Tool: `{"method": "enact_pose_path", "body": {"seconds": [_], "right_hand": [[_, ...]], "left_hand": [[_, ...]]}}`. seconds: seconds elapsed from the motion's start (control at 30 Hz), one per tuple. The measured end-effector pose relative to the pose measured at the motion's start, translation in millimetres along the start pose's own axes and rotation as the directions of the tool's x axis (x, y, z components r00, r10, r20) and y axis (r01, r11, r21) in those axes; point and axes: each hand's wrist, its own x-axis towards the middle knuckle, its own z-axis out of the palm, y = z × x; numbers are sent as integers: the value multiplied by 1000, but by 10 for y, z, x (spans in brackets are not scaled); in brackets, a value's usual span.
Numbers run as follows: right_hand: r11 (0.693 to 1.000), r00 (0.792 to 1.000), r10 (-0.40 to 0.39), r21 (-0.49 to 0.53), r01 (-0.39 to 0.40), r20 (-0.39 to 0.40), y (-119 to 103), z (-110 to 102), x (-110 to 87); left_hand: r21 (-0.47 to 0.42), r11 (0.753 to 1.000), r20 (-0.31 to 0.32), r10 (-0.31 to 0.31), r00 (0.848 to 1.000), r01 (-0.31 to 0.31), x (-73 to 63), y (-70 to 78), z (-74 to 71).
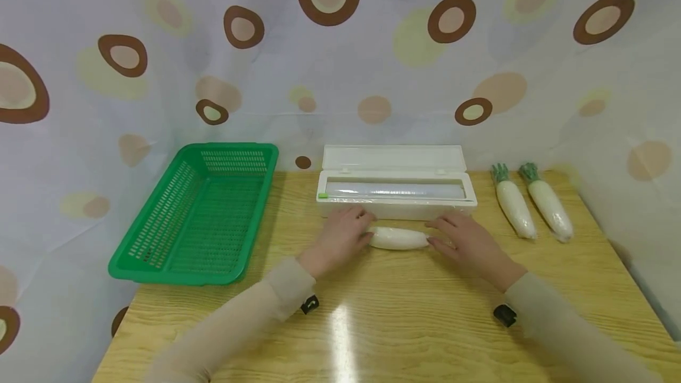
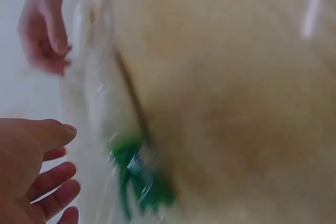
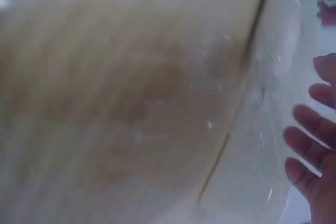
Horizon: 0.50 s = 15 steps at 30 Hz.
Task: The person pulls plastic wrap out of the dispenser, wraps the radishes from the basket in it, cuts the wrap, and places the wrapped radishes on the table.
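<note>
A white radish [image 1: 399,238] lies crosswise on the table between the two hands, with clear film around it. Its green leafy top [image 2: 142,177] shows under the film in the left wrist view; in the head view the left hand hides that end. My left hand [image 1: 340,238] is at the radish's left end, fingers loosely bent and spread. At the other end is my right hand [image 1: 468,244], its fingertips close to the tip. Loose film [image 3: 252,156] spreads past the radish in the right wrist view, where the right fingers are apart.
Just behind the radish stands a white cling film dispenser [image 1: 399,211], lid raised, a film roll inside. A green plastic basket [image 1: 247,241] is at the left. Two film-wrapped radishes, one nearer [image 1: 515,208] and one farther right [image 1: 552,208], lie at the right. A patterned curtain hangs behind.
</note>
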Motion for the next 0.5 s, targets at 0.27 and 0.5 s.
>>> {"method": "enact_pose_path", "body": {"seconds": [0.27,0.5], "right_hand": [[995,987,71,-74,-60,145,-201,209,9],[976,959,184,-153,-153,216,-294,260,83]], "left_hand": [[76,997,38,-31,999,28,-12,200,397],[134,990,-47,-28,999,34,41,218,491]]}}
